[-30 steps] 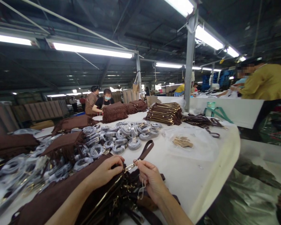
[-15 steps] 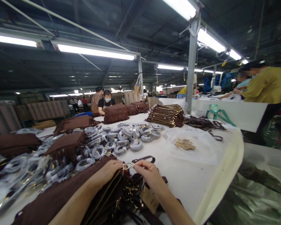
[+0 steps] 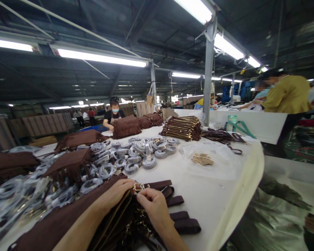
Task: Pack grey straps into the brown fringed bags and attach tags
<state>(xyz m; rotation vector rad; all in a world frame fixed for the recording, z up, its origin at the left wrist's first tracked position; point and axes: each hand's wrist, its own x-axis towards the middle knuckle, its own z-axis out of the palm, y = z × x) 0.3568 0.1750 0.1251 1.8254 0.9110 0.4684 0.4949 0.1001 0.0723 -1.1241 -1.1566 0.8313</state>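
A gold metal clasp shows between my two hands, at the corner of a pile of dark brown fringed bags with gold zippers. My left hand is closed over the top bag's corner, fingertips against the clasp. Just right of it, my right hand is closed in a pinch at the clasp's lower side; its fingertips are partly hidden. Flat brown wrist straps fan out to the right of the pile. More gold hooks hang below my right hand.
Plastic-wrapped coiled straps cover the middle left of the white table. Stacked bags with gold zippers stand at the back. Small tan cards lie on clear plastic. A co-worker sits across; another person leans over at right.
My right hand has moved left and closer to my left hand. The loose strap loop and tan tag beside it are out of sight, and several straps now show fanned out at right.
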